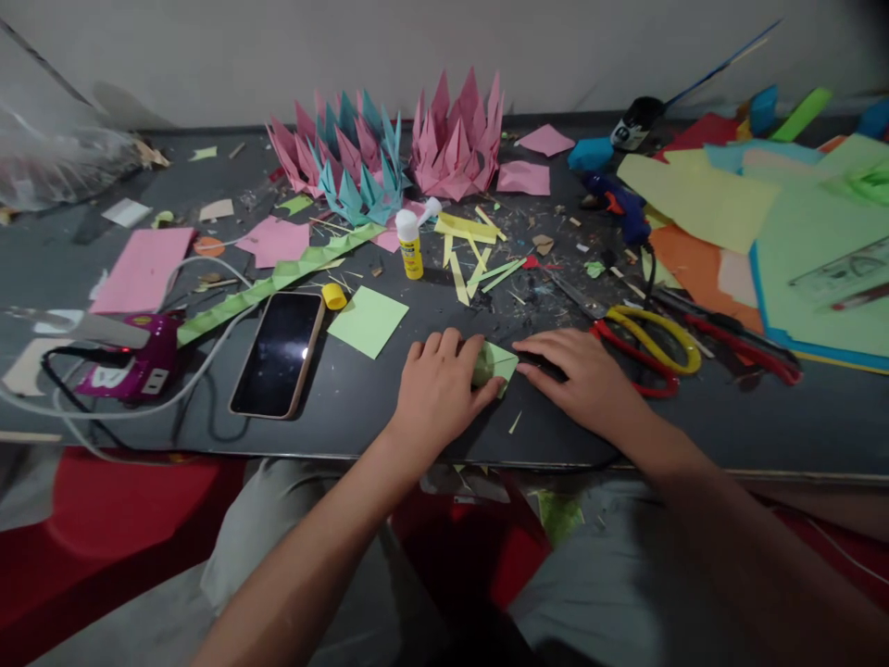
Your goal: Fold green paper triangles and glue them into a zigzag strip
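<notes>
Both my hands rest on a small folded piece of green paper near the front edge of the dark table. My left hand has its fingers curled over the paper's left part and presses it down. My right hand lies flat, fingertips touching the paper's right edge. A green paper square lies just left of my hands, beside a phone lying face up.
A glue bottle and its yellow cap stand behind, with yellow paper strips. Pink and teal folded paper crowns sit at the back. Yellow-and-red scissors and coloured sheets lie right; a magenta device with cables left.
</notes>
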{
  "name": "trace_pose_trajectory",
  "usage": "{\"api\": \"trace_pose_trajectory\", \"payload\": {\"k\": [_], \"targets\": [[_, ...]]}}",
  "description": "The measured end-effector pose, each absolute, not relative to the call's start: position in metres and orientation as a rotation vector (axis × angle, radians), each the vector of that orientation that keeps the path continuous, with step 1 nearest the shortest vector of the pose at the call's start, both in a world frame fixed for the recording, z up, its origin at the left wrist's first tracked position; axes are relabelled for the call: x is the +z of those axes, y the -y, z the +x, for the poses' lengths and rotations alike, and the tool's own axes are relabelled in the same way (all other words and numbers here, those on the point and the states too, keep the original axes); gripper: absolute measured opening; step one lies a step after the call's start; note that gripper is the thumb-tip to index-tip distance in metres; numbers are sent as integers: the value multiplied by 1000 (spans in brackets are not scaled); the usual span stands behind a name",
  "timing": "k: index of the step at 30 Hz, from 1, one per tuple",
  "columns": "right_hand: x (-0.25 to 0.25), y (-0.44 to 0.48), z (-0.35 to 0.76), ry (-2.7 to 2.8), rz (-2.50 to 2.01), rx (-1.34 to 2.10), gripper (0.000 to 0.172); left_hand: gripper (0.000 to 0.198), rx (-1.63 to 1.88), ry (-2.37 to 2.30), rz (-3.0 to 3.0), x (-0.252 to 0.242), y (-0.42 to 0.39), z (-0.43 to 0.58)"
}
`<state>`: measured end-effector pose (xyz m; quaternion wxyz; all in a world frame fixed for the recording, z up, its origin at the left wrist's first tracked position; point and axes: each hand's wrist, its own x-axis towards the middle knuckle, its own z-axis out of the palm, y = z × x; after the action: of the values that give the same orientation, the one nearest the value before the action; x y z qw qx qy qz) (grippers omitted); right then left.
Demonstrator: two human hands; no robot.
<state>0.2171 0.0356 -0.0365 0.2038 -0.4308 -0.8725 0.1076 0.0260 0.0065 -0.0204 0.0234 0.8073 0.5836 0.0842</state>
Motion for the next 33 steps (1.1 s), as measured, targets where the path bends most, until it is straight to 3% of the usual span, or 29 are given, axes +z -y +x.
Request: {"api": "trace_pose_trajectory", "payload": {"k": [5,15,21,24,33], "targets": [[-39,-38,212,2448,-1182,278,28,53,300,-1796,2465,-22,-9,23],[-35,-43,197,2440,-1148,301,23,15,591,-1624,2173,-21,-16,17],[-23,-36,193,2316,-1168,513,21,35,821,-1435,1805,-22,-15,13],[-19,-34,192,2266,-1228,661,16,14,796,-1389,1852,-20,-14,13],[-28,-47,200,2392,-1139,690,10,8,564,-1489,2142,-20,-14,19]]}}
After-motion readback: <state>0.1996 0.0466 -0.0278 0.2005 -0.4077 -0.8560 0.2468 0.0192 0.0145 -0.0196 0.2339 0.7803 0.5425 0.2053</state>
